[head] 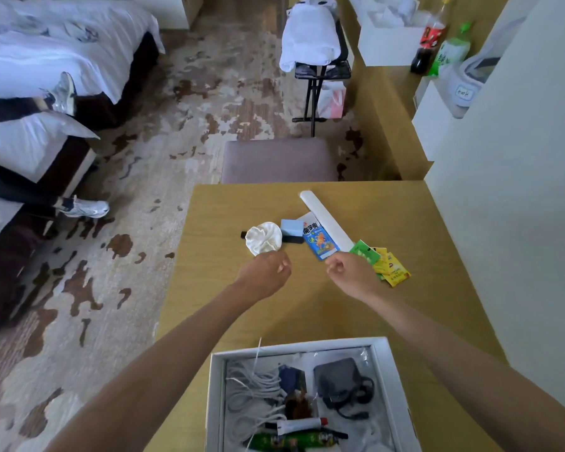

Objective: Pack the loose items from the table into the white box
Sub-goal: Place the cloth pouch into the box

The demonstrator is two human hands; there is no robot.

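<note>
Both hands hover over the pale wooden desk [242, 314], just short of the loose items. The left hand [265, 272] has its fingers curled into a loose fist, and nothing shows inside it. Its knuckles sit at the lower edge of a ruffled white cloth round [263, 238]; whether they touch it I cannot tell. The right hand [349, 271] is curled too, thumb against forefinger, with nothing visibly held. It lies just beside the lower corner of a blue printed sachet [319, 241].

The loose items lie in a rough row across the middle of the desk. A slim black bar [292, 239] pokes out on both sides from under the cloth. A small light-blue block [291, 226] sits just behind it, touching the sachet's edge. A long flat white strip [325, 218] runs diagonally, partly under the sachet. To the right are a green paper packet [365, 251] and some overlapping yellow packets [392, 271], which the right wrist partly hides.

The open white cardboard box [216, 402] stands at the near edge of the desk, between the forearms. It already holds coiled white cord [252, 386], a dark grey pouch with a black cable [336, 379], a white tube with a red cap [302, 425] and a green wrapped item [291, 440] (its print is too blurred to read).

A grey-mauve padded stool [279, 161] stands at the far side of the desk.
</note>
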